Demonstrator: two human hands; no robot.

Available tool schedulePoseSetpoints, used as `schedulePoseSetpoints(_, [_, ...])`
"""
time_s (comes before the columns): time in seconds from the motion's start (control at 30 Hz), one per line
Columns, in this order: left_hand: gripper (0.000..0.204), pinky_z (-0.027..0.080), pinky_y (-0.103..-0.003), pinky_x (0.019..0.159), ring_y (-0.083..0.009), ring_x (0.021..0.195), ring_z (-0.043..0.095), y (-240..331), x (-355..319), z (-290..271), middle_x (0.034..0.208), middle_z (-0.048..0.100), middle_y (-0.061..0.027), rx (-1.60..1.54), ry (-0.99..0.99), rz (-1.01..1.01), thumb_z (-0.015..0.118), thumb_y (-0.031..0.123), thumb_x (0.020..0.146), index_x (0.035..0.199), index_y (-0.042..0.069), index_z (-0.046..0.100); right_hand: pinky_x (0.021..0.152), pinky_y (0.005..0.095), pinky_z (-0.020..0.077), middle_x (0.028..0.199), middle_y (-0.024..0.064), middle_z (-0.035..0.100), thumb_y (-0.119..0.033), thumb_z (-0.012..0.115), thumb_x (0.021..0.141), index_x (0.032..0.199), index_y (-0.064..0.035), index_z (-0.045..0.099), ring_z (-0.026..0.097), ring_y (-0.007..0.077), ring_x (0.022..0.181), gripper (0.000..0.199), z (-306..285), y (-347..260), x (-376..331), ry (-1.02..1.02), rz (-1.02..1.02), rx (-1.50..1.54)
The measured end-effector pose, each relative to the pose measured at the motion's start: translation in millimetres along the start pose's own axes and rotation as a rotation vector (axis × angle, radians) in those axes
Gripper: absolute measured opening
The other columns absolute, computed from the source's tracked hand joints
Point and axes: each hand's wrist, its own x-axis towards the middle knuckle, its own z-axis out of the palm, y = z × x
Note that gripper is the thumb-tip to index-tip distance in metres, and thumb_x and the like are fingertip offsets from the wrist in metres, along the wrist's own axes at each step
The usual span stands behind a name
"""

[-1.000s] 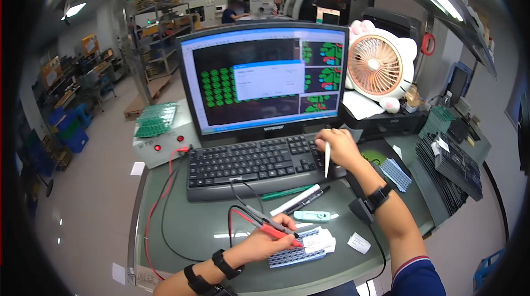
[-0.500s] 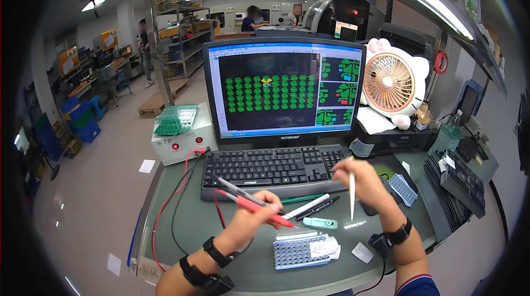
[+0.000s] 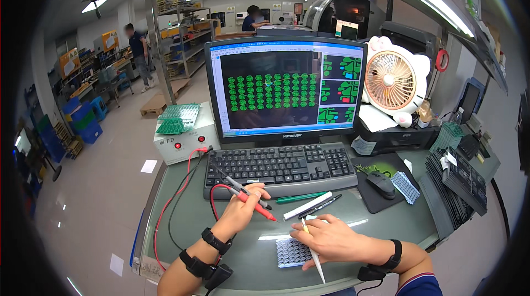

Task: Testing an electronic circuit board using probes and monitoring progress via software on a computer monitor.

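- Two test probes, a red probe [image 3: 264,212] and a grey probe [image 3: 233,183], sit pinched between the fingers of our left hand [image 3: 242,212]; we count one slim white tool [image 3: 317,263] pinched in our right hand [image 3: 334,239].
- Two light-blue circuit panels: one [image 3: 291,253] on the counter [image 3: 248,257], partly covered by our right hand, the other [image 3: 406,187] at two o'clock of it, beside the mouse [image 3: 381,185].
- Three pens: green [image 3: 301,198], white [image 3: 307,206], black [image 3: 320,206].
- Both probes point toward four o'clock, long axes running ten to four; the white tool's lower end points toward five.
- Our left forearm enters from seven o'clock, hand raised short of the keyboard [image 3: 281,166]; our right from four, back of the hand up.
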Motion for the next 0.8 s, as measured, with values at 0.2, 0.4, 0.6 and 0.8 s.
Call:
schedulePoseSetpoints(0.2, [0.039, 0.037, -0.042, 0.102, -0.0304, 0.125, 0.047, -12, 3, -4, 0.105, 0.066, -0.0115, 0.067, 0.044, 0.014, 0.032, 0.023, 0.097, 0.089, 0.002, 0.064, 0.073, 0.0381, 0.0444, 0.092, 0.0065, 0.063, -0.056, 0.071, 0.068, 0.124, -0.0043, 0.049, 0.061, 0.0221, 0.092, 0.079, 5, 2, -6, -0.036, 0.044, 0.043])
schedulePoseSetpoints(0.4, [0.041, 0.013, -0.045, 0.113, -0.0266, 0.127, 0.046, -14, 2, 1, 0.116, 0.062, -0.01, -0.018, 0.137, -0.021, 0.031, 0.026, 0.098, 0.09, 0.005, 0.065, 0.072, 0.0357, 0.0404, 0.086, 0.0035, 0.06, -0.054, 0.071, 0.07, 0.126, -0.0078, 0.049, 0.06, 0.0201, 0.085, 0.076, 14, -4, -14, 0.023, 0.004, 0.008])
schedulePoseSetpoints(0.6, [0.044, 0.014, -0.044, 0.113, -0.0241, 0.124, 0.048, -12, 4, 2, 0.118, 0.061, -0.0104, -0.104, 0.164, -0.004, 0.027, 0.026, 0.097, 0.089, 0.005, 0.065, 0.082, 0.036, 0.0396, 0.107, 0.0077, 0.061, -0.054, 0.065, 0.077, 0.128, -0.0085, 0.046, 0.06, 0.0212, 0.094, 0.071, 15, 0, -23, 0.071, -0.008, 0.133])
schedulePoseSetpoints(0.8, [0.042, 0.041, -0.037, 0.093, -0.0227, 0.104, 0.054, -11, 6, 5, 0.102, 0.061, -0.0139, -0.276, 0.252, 0.092, 0.028, 0.025, 0.096, 0.084, 0.0, 0.061, 0.088, 0.0367, 0.0398, 0.126, 0.0035, 0.058, -0.057, 0.065, 0.078, 0.127, -0.0094, 0.049, 0.059, 0.0209, 0.1, 0.07, 22, 13, -31, 0.037, 0.06, 0.291])
